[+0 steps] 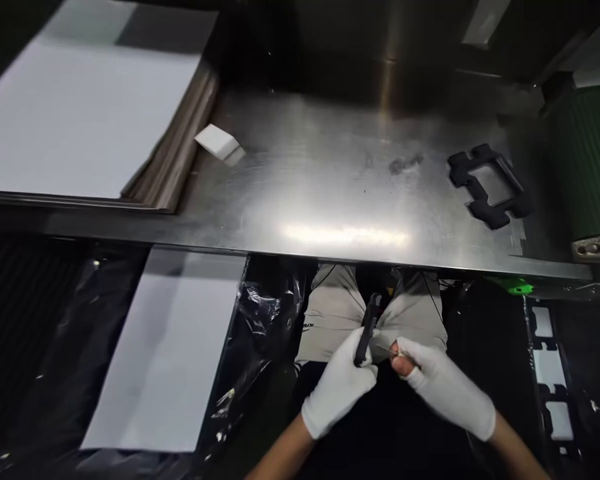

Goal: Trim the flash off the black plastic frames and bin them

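My left hand point(341, 380), in a white glove, is closed around a black plastic part point(368, 328) seen nearly edge-on above my lap. My right hand point(437, 383) wears a white glove with bare thumb and fingertip showing. It pinches a thin blade point(386, 349), whose tip points left toward the black part. Whether the blade touches the part I cannot tell. On the metal table point(300, 180), at the right, lies a black plastic frame point(489, 185) with a rectangular opening and notched edges.
A tall stack of white sheets point(85, 113) fills the table's left side, with a small white block point(220, 143) beside it. A green corrugated bin point(593, 160) stands right. Below the table edge are a white sheet point(167, 353) over black plastic, several black frames point(550, 367) and a bright green object point(517, 286).
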A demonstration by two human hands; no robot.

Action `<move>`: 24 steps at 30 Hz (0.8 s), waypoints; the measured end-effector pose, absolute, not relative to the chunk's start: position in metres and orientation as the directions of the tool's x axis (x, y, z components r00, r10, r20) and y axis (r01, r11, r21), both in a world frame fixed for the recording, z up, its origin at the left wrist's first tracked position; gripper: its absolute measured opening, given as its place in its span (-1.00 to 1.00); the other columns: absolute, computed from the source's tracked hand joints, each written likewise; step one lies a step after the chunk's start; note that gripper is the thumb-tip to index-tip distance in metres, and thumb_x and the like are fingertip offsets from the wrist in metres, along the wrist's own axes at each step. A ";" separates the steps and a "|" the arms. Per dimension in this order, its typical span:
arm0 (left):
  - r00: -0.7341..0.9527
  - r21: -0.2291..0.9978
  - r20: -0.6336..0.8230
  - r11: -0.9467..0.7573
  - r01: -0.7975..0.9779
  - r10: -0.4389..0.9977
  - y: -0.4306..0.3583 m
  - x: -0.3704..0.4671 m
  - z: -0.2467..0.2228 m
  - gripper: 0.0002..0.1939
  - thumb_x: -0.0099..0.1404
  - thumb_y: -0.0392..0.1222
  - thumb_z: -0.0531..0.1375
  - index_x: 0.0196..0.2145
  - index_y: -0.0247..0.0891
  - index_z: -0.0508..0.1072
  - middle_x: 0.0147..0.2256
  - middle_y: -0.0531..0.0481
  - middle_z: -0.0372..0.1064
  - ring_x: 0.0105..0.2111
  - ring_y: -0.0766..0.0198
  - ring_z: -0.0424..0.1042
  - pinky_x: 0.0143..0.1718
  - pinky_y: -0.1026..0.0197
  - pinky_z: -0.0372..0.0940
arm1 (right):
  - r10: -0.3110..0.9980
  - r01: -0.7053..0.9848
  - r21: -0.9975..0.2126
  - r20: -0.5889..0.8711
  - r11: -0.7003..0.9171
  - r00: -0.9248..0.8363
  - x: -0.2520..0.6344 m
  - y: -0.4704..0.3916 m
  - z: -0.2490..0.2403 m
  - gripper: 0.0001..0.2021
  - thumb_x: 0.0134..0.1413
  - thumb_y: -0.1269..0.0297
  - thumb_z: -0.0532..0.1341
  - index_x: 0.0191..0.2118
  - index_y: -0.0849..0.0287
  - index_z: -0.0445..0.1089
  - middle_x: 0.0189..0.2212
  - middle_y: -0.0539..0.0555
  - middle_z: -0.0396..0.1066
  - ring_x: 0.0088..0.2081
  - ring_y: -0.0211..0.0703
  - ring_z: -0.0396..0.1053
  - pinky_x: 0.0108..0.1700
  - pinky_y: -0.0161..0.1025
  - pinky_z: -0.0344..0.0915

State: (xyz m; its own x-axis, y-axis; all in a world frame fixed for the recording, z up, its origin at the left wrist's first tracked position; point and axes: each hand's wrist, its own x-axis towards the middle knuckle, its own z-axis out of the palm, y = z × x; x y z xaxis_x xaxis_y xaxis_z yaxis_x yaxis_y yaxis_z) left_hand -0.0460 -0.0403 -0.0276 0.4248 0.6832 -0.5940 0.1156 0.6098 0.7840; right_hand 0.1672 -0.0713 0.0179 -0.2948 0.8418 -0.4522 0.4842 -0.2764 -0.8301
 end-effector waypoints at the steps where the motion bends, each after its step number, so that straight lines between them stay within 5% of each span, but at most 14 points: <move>1: 0.438 0.793 -0.581 0.599 0.114 0.686 -0.041 -0.044 -0.027 -0.60 0.06 -0.36 0.23 -0.10 -0.24 0.52 -0.30 0.04 0.37 -0.28 0.19 0.30 -0.19 0.14 0.29 | 0.840 0.478 -0.825 -0.467 -0.302 -0.276 0.155 -0.082 0.008 -0.49 0.61 -0.17 -0.03 -0.30 0.07 0.33 -0.38 0.00 0.47 -0.36 -0.13 0.40 -0.30 -0.24 0.32; 11: 0.434 0.837 -0.541 0.510 0.198 0.720 -0.049 -0.038 -0.029 -0.55 0.14 -0.37 0.21 0.01 -0.25 0.55 -0.15 -0.05 0.56 -0.11 0.07 0.53 0.04 0.03 0.44 | 0.881 0.709 -0.665 -0.454 -0.235 -0.134 0.121 -0.109 -0.018 -0.62 0.63 0.09 -0.05 -0.14 0.09 0.43 -0.41 0.01 0.56 -0.46 -0.13 0.48 -0.40 -0.22 0.12; 24: 0.376 0.779 -0.623 0.584 0.227 0.686 -0.055 -0.029 -0.033 -0.71 0.09 -0.31 0.25 -0.18 -0.27 0.56 -0.31 -0.01 0.52 -0.30 0.14 0.46 -0.19 0.12 0.38 | 0.878 0.669 -0.641 -0.477 -0.376 0.036 0.111 -0.125 -0.024 -0.56 0.60 0.13 -0.06 0.10 0.10 0.56 -0.33 0.09 0.66 -0.37 -0.01 0.58 -0.32 -0.19 0.35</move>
